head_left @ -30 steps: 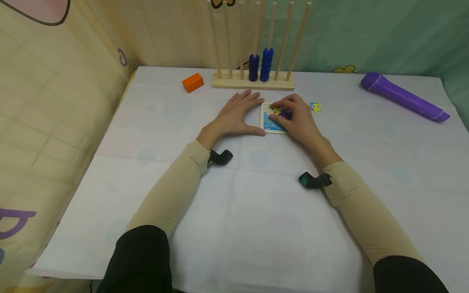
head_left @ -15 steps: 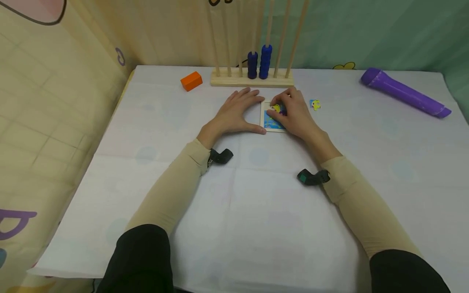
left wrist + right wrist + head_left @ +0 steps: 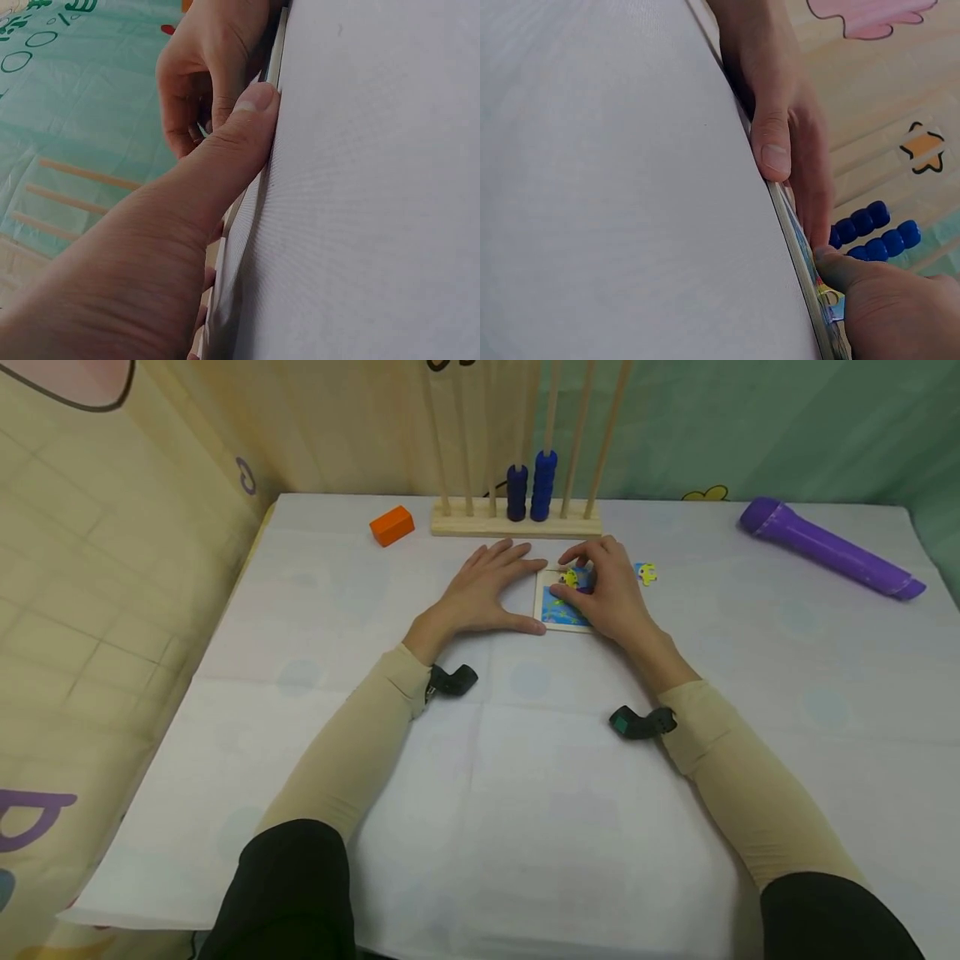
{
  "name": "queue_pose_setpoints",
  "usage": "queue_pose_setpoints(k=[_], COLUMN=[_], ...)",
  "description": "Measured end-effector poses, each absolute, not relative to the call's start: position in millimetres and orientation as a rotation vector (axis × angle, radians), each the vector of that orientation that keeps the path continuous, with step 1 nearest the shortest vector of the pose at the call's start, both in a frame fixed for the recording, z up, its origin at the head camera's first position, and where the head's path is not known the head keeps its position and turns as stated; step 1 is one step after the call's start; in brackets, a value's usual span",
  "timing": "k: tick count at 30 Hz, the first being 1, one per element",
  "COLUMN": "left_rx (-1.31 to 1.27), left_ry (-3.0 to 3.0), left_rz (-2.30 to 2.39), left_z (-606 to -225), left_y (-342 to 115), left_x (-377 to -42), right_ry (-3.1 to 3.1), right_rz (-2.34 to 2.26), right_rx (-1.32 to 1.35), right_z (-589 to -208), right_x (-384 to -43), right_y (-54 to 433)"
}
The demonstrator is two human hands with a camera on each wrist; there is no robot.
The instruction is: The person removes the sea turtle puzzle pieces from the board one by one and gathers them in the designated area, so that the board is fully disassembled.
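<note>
- Puzzle board [image 3: 537,602], light frame, blue printed picture: lying flat on the white-covered table [image 3: 525,777], between the two hands.
- Left hand [image 3: 483,597]: fingers spreading wide and nearly straight, thumb and index touching the board's left side; gripping nothing.
- Right hand [image 3: 615,593]: reaching over the board from the right, thumb and index bending and standing apart around a yellow printed figure [image 3: 571,578]; whether they are pinching a piece cannot be told. This hand is covering much of the board's right part.
- Loose puzzle piece [image 3: 647,574], yellow and blue: lying to the right of the board, just beyond the right hand.
- Wooden rod rack [image 3: 516,528]: standing behind the board, two rods carrying dark blue bead stacks [image 3: 543,487].
- Orange block [image 3: 392,526]: resting behind and left of the board, well apart.
- Purple microphone-shaped item [image 3: 831,548]: lying well to the board's right, slanting.
- Changes over the last half second: the board is sitting slightly further right; more of the yellow figure is showing between right thumb and index; rack and orange block are keeping their places.
</note>
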State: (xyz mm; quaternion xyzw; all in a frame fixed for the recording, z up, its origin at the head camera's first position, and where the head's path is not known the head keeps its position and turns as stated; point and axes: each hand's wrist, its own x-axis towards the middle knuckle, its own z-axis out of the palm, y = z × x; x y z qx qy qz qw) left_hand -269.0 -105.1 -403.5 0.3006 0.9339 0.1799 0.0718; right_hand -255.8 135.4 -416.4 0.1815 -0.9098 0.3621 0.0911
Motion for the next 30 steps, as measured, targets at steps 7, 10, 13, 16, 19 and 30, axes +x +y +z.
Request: queue_pose_setpoints(k=[7,10,13,16,19,30], left_rx=[0.904,0.903,0.903,0.901,0.902,0.902], left_ry=[2.802,2.8,2.803,2.804,2.8,2.795], left_rz=[0.542,0.54,0.539,0.542,0.55,0.552], left_z=[-404,-405,-405,-405,-405,-403], left_y=[-105,-105,-106,-106,-105,-106], left_x=[-270,-270,-270,-270,-269,-268], right_ry=[-2.613,-2.601,-2.617,-2.626,-2.621,-2.559], right_rz=[1.193,1.254,1.285,1.306,1.36,1.515], right_rx=[0.51,0.512,0.497,0.488,0.423,0.0], right_z=[-419,-420,-419,-417,-412,-392], right_x=[-253,-252,-251,-251,-253,-265], right_y=[140,141,142,145,154,228])
